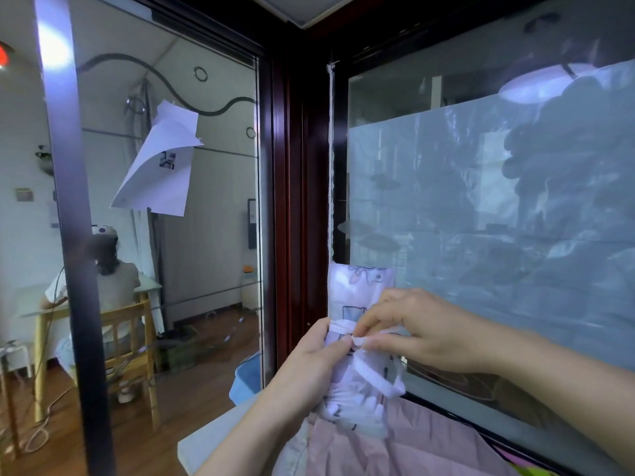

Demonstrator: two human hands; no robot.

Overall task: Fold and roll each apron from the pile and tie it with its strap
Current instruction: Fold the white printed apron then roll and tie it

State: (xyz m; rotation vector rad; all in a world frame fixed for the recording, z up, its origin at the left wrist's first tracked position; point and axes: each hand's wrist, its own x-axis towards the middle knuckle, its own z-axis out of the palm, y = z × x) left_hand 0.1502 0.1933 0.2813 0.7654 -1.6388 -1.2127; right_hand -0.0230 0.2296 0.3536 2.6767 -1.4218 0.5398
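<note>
A rolled white apron [359, 293] with pale purple and blue prints stands upright in the air in front of me. My left hand [309, 369] grips the roll around its middle from the left. My right hand [415, 329] pinches the white strap [376, 376] where it crosses the roll's front, fingertips meeting my left thumb. A loop of the strap wraps the lower part of the roll. Below it lies pink apron fabric [405, 448] of the pile.
The pile rests on a light table [206, 438] at the bottom. A frosted window [481, 218] stands close on the right, a dark red frame [292, 201] in the middle, a glass partition on the left. Beyond it a person sits on a wooden chair [130, 338].
</note>
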